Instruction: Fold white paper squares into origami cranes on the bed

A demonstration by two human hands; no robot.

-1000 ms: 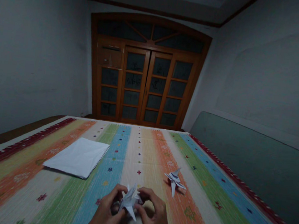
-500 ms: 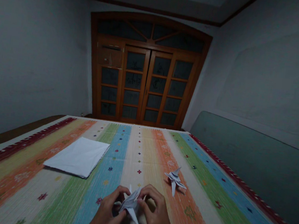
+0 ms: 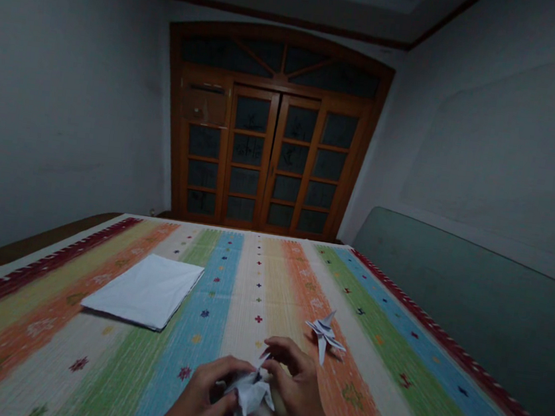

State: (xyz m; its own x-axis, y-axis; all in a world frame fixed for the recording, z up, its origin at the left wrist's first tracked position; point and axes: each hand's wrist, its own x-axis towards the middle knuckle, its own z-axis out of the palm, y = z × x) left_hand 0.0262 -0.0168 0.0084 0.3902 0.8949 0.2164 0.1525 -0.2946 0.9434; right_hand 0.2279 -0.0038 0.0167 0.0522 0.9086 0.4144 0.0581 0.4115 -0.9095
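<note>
Both my hands work low in the middle of the view, over a striped woven mat (image 3: 259,279). My left hand (image 3: 200,396) and my right hand (image 3: 294,387) hold a folded white paper figure (image 3: 250,395) between them, its lower part partly hidden by my fingers. A finished-looking white origami piece (image 3: 326,334) lies on the orange stripe, just beyond my right hand and apart from it. Farther left, a flat stack of white paper sheets (image 3: 145,290) rests on the mat, out of reach of my fingers.
The mat has red borders and small embroidered motifs. A grey-green bench back (image 3: 467,303) runs along its right side. Beyond the far edge stand wooden glazed double doors (image 3: 267,160) between grey walls.
The paper figure has turned and dropped lower between my hands, and its point no longer sticks down to the right. My right hand has shifted up and right. The stack and origami piece stay put.
</note>
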